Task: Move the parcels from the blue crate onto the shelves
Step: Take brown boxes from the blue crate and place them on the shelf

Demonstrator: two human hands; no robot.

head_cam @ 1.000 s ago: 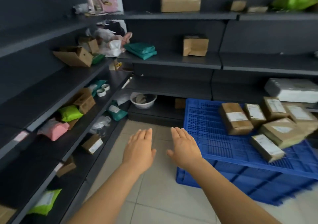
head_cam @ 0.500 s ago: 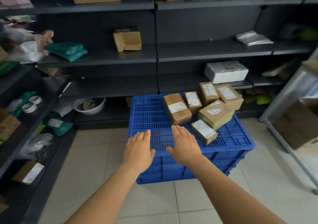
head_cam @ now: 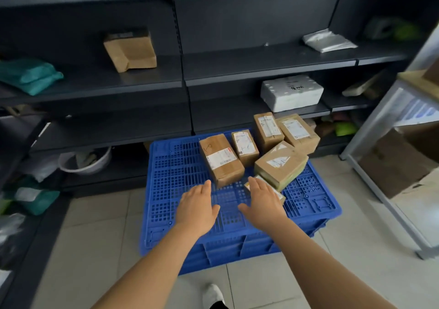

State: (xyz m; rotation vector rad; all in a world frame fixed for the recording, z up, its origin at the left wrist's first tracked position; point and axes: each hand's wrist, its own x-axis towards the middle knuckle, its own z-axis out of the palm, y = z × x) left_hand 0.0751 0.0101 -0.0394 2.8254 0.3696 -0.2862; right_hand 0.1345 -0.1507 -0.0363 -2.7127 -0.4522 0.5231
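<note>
Both hands empty, reaching over the blue crate (head_cam: 194, 190).

Left hand (head_cam: 196, 210) and right hand (head_cam: 262, 204) spread flat, apart, holding nothing. Parcels (head_cam: 222, 160) cluster on the crate's far right. Suggest gripping the nearest box by both sides. A small parcel (head_cam: 266, 186) under the right hand is mostly hidden; labels unreadable.

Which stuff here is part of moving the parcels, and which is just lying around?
Job: blue crate, brown parcels on it, shelves, both hands open: left, right.
Lying about: white foam box, teal bag, bowl.
</note>
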